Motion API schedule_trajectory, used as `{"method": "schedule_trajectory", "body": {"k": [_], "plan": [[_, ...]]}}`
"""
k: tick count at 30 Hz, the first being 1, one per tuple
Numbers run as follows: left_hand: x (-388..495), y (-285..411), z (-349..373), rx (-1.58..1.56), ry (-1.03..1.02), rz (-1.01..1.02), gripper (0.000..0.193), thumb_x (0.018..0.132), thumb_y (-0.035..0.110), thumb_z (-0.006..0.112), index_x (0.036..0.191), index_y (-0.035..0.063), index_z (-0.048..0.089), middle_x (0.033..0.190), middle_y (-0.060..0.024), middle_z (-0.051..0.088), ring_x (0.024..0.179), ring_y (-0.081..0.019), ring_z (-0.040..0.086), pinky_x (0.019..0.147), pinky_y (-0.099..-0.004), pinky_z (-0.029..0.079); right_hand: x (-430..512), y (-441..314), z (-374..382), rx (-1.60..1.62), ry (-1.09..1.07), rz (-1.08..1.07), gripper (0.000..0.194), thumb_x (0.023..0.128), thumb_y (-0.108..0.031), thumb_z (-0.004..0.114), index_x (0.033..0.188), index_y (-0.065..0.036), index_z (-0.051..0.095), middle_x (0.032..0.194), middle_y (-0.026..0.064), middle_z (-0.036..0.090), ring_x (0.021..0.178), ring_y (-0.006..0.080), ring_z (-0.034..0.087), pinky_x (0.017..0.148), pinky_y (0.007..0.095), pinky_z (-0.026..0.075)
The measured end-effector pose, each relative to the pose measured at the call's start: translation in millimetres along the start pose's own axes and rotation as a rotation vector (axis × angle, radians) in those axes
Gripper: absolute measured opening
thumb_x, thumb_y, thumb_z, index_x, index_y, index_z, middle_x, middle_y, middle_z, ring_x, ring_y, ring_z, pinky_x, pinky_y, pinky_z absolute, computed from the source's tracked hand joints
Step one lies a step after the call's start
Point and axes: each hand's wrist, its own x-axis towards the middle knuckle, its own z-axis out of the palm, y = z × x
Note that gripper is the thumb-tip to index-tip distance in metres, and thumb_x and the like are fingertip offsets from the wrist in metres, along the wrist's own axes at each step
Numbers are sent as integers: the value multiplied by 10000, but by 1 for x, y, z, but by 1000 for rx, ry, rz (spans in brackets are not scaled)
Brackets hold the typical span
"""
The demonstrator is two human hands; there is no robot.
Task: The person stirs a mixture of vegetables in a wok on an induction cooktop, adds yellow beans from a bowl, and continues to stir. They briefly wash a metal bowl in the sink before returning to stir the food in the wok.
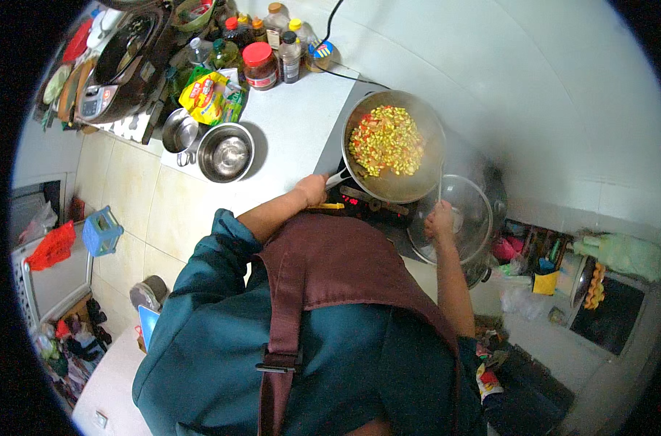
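Observation:
My left hand (pixel 311 189) is closed around the handle (pixel 338 178) of a metal wok (pixel 382 188). In the wok lies a heap of chopped yellow-green vegetable pieces (pixel 388 139), mixed with red bits. The wok sits over an induction cooker (pixel 358 200) with a lit red display. At the wok's right side my right hand (pixel 440 219) grips the thin handle of a cooking utensil (pixel 440 188); its working end cannot be made out. A clear glass lid (pixel 475 218) with a metal rim lies beneath and beside that hand.
Two steel pots (pixel 227 177) stand on the white counter (pixel 292 125) to the left. Seasoning bags (pixel 208 98), a red-lidded jar (pixel 259 68) and several bottles (pixel 289 57) are behind them. A black cord (pixel 358 80) runs behind the wok. Further left is a rice cooker (pixel 120 71); a blue stool (pixel 102 231) stands on the floor.

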Motion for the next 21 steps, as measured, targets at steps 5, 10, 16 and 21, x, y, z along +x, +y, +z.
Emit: {"method": "schedule_trajectory", "body": {"k": [5,10,16,21], "plan": [[-7,8,-9,17,-13,-37,390,725,117,587,1097,24,521,1013,-202,608,969,-335,584,809,-412,474,22,-39,-7,-479,-50,62,265,924,-257,402,1113,-130,539,638,98,576,387,165,454,366,308,364],[-9,14,-19,11,-31,-39,393,722,128,600,1096,36,523,1024,-197,605,975,-335,582,815,-410,472,74,-24,-1,-498,-118,-125,232,894,-232,498,1029,-68,592,543,38,525,401,132,451,366,283,355],[-13,14,-26,78,-10,-70,341,736,121,578,1068,49,551,1047,-177,606,989,-318,581,825,-402,469,91,-22,10,-499,-265,-306,267,881,-202,533,1100,-60,591,557,7,498,441,106,469,406,263,368],[-1,7,-19,59,11,-72,327,739,108,569,1060,49,554,1040,-178,608,992,-317,581,830,-399,469,90,-23,-40,-846,-212,-808,320,872,-228,523,1139,-55,560,689,134,584,609,271,575,560,363,447]]}}
